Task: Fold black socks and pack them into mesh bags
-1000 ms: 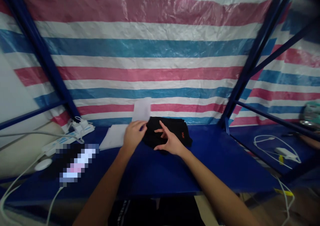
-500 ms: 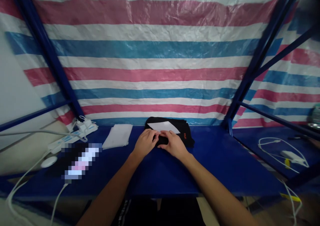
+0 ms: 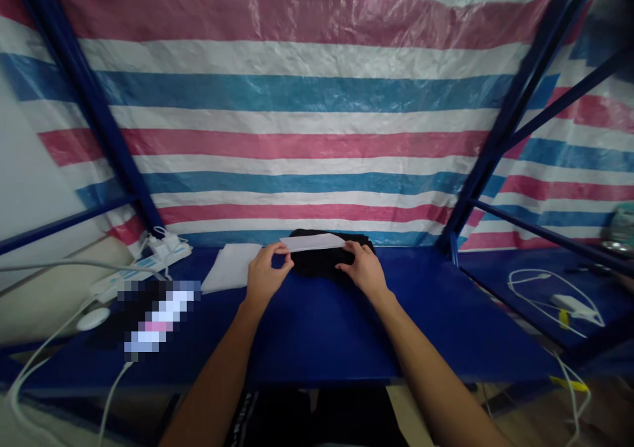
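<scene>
A sheet of white paper (image 3: 314, 242), folded into a narrow strip, lies across the space between my two hands. My left hand (image 3: 268, 269) pinches its left end between thumb and fingers. At the right end, my right hand (image 3: 365, 267) has its curled fingertips on the paper, while the thumb tip shows lower down, over black cloth. That folded black cloth (image 3: 317, 264) is behind and below the strip, partly covered by it. Close to my left hand lies a stack of white sheets (image 3: 228, 265).
The blue tabletop (image 3: 321, 341) runs between blue metal posts, with a striped plastic sheet (image 3: 307, 146) behind. At the left are a power strip (image 3: 141, 272), a round white object (image 3: 93, 319) and a blurred-out device (image 3: 158, 321) on a cable. A white cable and adapter (image 3: 577, 307) lie at the right.
The white paper has gone from a pointed shape lying on the black cloth to a narrow strip. My hands have moved apart, from the middle to the paper's two ends.
</scene>
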{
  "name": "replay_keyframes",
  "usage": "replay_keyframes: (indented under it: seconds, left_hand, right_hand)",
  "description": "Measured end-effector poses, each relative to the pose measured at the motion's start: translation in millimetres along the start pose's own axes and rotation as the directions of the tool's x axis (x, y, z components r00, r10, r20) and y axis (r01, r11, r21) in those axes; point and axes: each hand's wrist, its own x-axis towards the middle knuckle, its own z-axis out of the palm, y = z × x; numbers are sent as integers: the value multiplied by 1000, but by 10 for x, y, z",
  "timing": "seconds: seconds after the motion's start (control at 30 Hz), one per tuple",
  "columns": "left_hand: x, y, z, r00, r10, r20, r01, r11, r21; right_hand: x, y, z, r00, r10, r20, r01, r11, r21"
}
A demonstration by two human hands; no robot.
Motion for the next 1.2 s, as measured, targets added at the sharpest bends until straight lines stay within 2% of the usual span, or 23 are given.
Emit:
replay_keyframes:
  seconds: [0.1, 0.23, 0.3, 0.43, 0.5, 0.57, 0.73, 0.83, 0.9, 0.97, 1.03, 1.1, 1.2]
  left_hand:
    - [2, 38, -40, 995, 44, 90, -43, 999, -14]
    - [-52, 123, 4, 941, 154, 301, -129, 987, -101]
    - [-87, 124, 62, 927, 140, 349, -112, 989, -99]
    - [-133, 27, 155, 924, 44, 379, -33, 999, -38]
    - [-141, -24, 166, 929, 5, 371, 9, 999, -37]
    - [-141, -50, 165, 950, 4, 313, 14, 998, -57]
    - [-134, -53, 181, 988, 87, 127, -83, 996, -36]
    - [-127, -67, 194, 993, 87, 81, -87, 996, -3]
    - [-120, -83, 195, 993, 81, 83, -82, 997, 13]
    - [-113, -97, 192, 990, 100, 98, -104, 994, 32]
    - [-107, -101, 190, 985, 135, 110, -140, 989, 44]
    - [-106, -85, 194, 978, 174, 117, -181, 983, 44]
    - [-124, -3, 211, 958, 259, 120, -264, 964, 25]
  right_hand:
    - [-21, -18, 1, 999, -30, 21, 31, 999, -23]
    - [-53, -41, 0, 997, -64, 50, 65, 998, -17]
    - [-63, -52, -7, 995, -80, 62, 80, 997, 8]
    - [-72, -80, -34, 990, -112, 82, 107, 992, 64]
    - [-70, -93, -45, 988, -127, 83, 118, 987, 106]
    - [-65, -104, -49, 985, -149, 89, 133, 978, 163]
    - [-66, -150, -99, 970, -184, 157, 106, 908, 405]
    - [-86, -199, -209, 931, -209, 299, -11, 804, 595]
    - [-97, -231, -292, 882, -244, 403, -122, 709, 695]
    - [-100, -255, -343, 853, -260, 453, -216, 614, 759]
    - [-92, -268, -336, 871, -231, 433, -258, 536, 804]
    - [-75, -272, -266, 919, -154, 362, -245, 494, 834]
    - [-47, -265, -98, 975, 69, 212, -217, 515, 830]
